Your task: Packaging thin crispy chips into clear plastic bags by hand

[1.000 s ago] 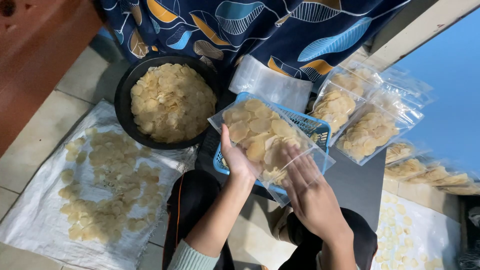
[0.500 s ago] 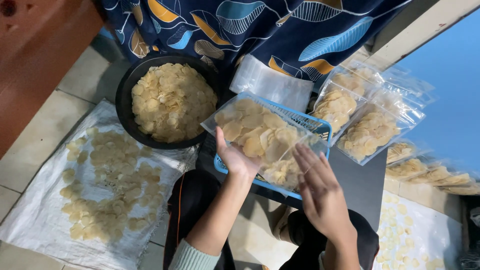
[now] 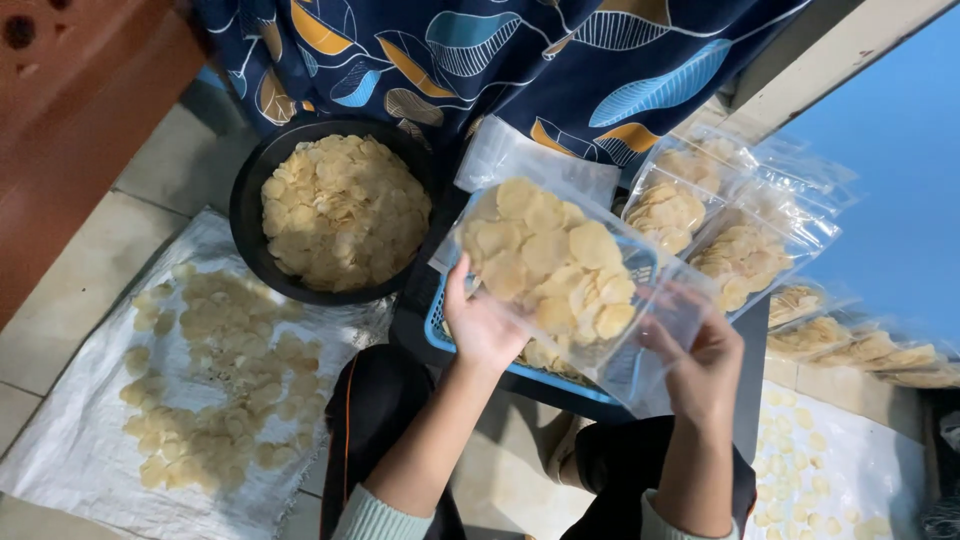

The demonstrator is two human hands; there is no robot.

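One black bowl (image 3: 250, 215) of pale round chips is present, along with one blue basket (image 3: 440, 325) and two white sheets (image 3: 60, 450) bearing loose chips. One filled clear bag (image 3: 560, 265) is held up by two hands; the left hand (image 3: 485, 325) and right hand (image 3: 705, 365) are counted. At least four further filled bags (image 3: 745, 255) lie stacked beyond; the exact number cannot be told.

Pale tiled floor (image 3: 70, 300); reddish wooden furniture (image 3: 70, 110) at ten o'clock, leaf-patterned navy curtain (image 3: 520, 50) at twelve, blue wall (image 3: 900, 150) at three.
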